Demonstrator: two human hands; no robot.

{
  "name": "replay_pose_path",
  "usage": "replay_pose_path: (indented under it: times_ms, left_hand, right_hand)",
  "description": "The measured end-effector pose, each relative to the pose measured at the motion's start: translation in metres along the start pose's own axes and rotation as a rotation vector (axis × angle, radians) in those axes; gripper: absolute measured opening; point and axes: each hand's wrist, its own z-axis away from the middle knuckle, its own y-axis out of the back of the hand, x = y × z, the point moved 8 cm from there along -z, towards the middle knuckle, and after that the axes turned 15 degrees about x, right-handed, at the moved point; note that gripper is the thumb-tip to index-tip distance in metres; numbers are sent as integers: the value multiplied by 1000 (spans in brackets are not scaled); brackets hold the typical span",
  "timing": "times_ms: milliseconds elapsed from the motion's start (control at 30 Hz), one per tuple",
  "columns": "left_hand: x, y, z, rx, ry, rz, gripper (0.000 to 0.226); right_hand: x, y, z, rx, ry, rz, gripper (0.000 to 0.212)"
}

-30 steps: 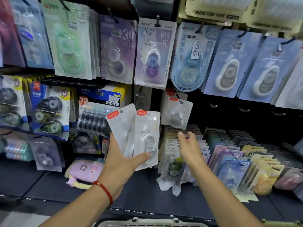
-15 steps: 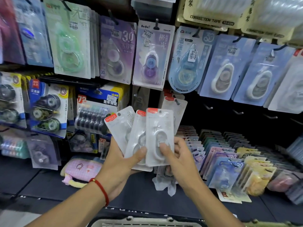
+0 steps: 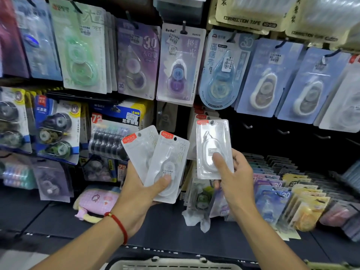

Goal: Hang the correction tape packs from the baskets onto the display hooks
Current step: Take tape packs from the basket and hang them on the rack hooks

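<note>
My left hand (image 3: 140,191) grips two clear white correction tape packs (image 3: 167,162) with red corner labels, fanned out, thumb across the front one. My right hand (image 3: 235,180) pinches a third identical pack (image 3: 212,145), upright and raised just right of the fan, its thumb on the blister. Right behind it, more packs of the same kind (image 3: 198,117) hang on a hook. Bare hooks (image 3: 247,126) stick out of the dark panel to the right. A pale basket rim (image 3: 175,265) shows at the bottom edge.
Rows of coloured correction tape packs (image 3: 175,63) hang across the upper wall. Multi-packs (image 3: 56,131) hang at the left. Stacked packs (image 3: 288,199) lean on the dark shelf at the right, and a pink pouch (image 3: 95,201) lies on it.
My right hand reached to the fan, took the front pack from my left hand and lifted it up and to the right. My left hand now holds two packs.
</note>
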Motion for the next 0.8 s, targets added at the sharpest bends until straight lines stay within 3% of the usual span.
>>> replay_pose_path:
  times_ms: [133,267,367,500,700,800]
  left_hand:
    - [2,0,1,4,-3,-1,80]
    - [3,-2,4,-14,-2,-15,80]
    - [2,-5,5,-26,6,-22,78]
    - [2,-12,10,-60,-5,-43,80]
    - [2,-13,12,-99,15,-51,64]
    - [-5,-5,8,-24,61,-71,50]
  right_hand:
    - [15,-2,0,-22,-44,141,42]
    - [49,3,7,-85,-263,390,64]
    - [41,-11,21,-234,-274,351,37]
    - [18,-42,50,-492,-157,220,21]
    - [12,-39,45,-409,-128,90,23]
    - [11,-28,33,-310,-141,-18,32]
